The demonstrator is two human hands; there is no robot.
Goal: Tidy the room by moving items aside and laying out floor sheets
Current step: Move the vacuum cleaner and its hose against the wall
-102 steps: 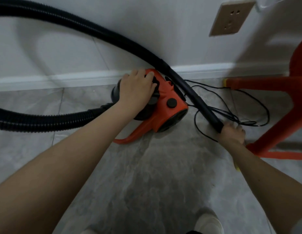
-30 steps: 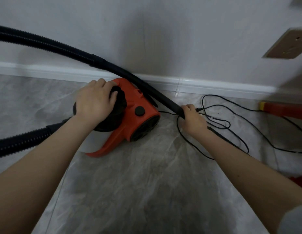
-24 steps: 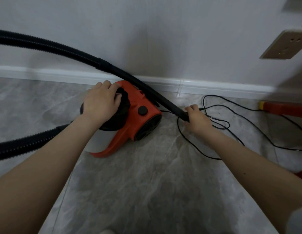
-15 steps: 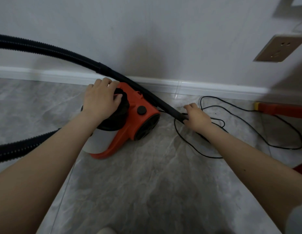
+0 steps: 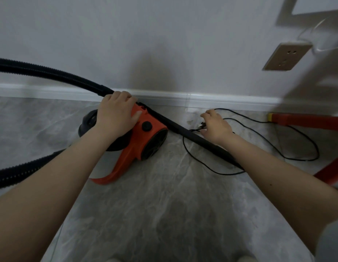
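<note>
The left hand (image 5: 116, 112) lies palm down on top of the vacuum cleaner (image 5: 143, 135), fingers curled over its far upper edge and thumb pressed along the orange shell, so it grips the body. The right hand (image 5: 216, 125) hovers low over the floor just right of the machine, fingers loosely bent and spread; its fingertips are at the thin black cord (image 5: 258, 137) near the plug end, but whether they pinch the cord or only touch it cannot be told.

The vacuum cleaner is a small canister type with a bright orange casing, a round black knob on its side, a dark grilled round face toward the camera and a black rounded section under the left palm. A curved orange handle sweeps down from it to a point on the floor. It sits on the grey marbled floor (image 5: 164, 205) close to the white skirting board (image 5: 221, 100).

A ribbed black hose (image 5: 51, 74) arcs in from the left along the wall, passes behind the left hand and continues as a smooth black tube (image 5: 198, 138) slanting down to the right under the right forearm. Another ribbed stretch runs off the lower left. The cord lies in loose loops to the right, reaching toward a red stool (image 5: 306, 121). A beige wall socket (image 5: 285, 56) sits on the grey wall above.
</note>
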